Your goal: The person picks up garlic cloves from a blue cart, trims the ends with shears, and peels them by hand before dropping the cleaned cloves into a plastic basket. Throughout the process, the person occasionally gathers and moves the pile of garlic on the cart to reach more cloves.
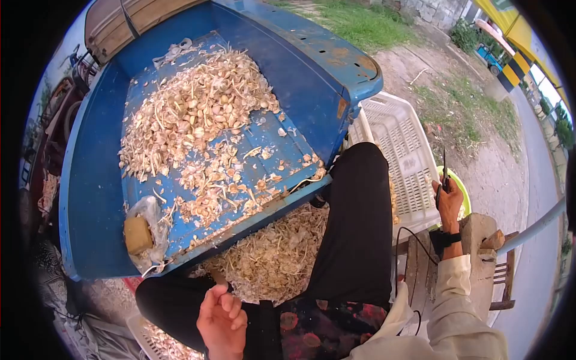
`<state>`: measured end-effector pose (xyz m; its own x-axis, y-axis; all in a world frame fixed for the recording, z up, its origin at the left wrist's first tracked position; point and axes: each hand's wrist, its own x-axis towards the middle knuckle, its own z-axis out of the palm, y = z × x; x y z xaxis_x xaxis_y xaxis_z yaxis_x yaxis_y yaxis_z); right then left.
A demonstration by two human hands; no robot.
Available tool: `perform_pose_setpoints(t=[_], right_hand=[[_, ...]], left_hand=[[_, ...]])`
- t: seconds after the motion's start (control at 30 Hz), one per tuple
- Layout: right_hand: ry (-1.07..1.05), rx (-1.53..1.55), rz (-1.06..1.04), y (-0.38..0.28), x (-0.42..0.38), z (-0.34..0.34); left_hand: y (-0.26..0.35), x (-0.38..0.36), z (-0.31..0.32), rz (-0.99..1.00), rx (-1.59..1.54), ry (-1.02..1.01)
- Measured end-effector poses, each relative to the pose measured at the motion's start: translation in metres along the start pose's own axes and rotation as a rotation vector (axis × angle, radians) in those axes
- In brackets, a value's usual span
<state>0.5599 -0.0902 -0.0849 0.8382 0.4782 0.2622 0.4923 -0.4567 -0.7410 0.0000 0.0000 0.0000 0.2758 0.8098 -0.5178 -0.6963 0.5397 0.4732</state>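
Observation:
My right hand point(450, 203) is out at the right, closed on a pair of dark scissors point(444, 180) whose blades point up, beside a green-rimmed basin point(461, 181). Low in the view, in front of my lap, my left hand point(221, 315) has its fingers curled; whether anything small is between them is hidden. A heap of garlic cloves and skins point(192, 108) lies in the blue truck bed point(288, 144). At the bed's near left corner, a yellowish block point(138, 234) sits on a clear plastic bag point(157, 219).
A white plastic crate point(405, 156) stands right of my knee. Garlic skins point(270, 255) are piled below the bed's edge between my legs. Another crate point(141, 336) with garlic is at lower left. A wooden bench point(480, 276) is at right.

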Motion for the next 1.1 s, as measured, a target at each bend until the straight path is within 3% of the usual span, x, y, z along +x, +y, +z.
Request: perform_pose_setpoints(t=[0.03, 0.07, 0.1, 0.2, 0.33, 0.43, 0.5, 0.6, 0.73, 1.1], right_hand=[[0.051, 0.124, -0.033, -0.008, -0.011, 0.002], [0.0, 0.189, 0.083, -0.017, -0.02, -0.002], [-0.023, 0.129, -0.017, -0.062, 0.012, -0.008], [-0.281, 0.307, -0.072, -0.13, -0.047, 0.014], [-0.678, 0.198, -0.386, -0.222, -0.074, 0.045], [-0.867, 0.284, -0.647, -0.297, -0.07, 0.118], [-0.841, 0.194, -0.653, -0.332, -0.058, 0.19], [-0.722, 0.177, -0.714, -0.347, -0.039, 0.317], [-0.708, -0.061, -0.782, -0.355, -0.038, 0.387], [-0.833, -0.171, -0.865, -0.356, -0.033, 0.392]], left_hand=[[0.002, -0.007, 0.012, 0.017, 0.041, 0.058], [0.003, -0.015, 0.03, 0.066, 0.099, 0.133], [-0.006, 0.037, 0.021, 0.059, -0.014, 0.093], [0.038, 0.054, 0.027, 0.112, 0.087, -0.039], [0.078, 0.124, 0.045, 0.265, 0.357, -0.011], [0.098, 0.176, 0.055, 0.25, 0.3, -0.096], [0.097, 0.187, 0.074, 0.216, 0.246, -0.064], [0.096, 0.197, 0.06, 0.141, 0.144, -0.027], [0.102, 0.203, 0.015, 0.102, 0.034, 0.012], [0.083, 0.211, 0.009, 0.092, -0.016, -0.032]])
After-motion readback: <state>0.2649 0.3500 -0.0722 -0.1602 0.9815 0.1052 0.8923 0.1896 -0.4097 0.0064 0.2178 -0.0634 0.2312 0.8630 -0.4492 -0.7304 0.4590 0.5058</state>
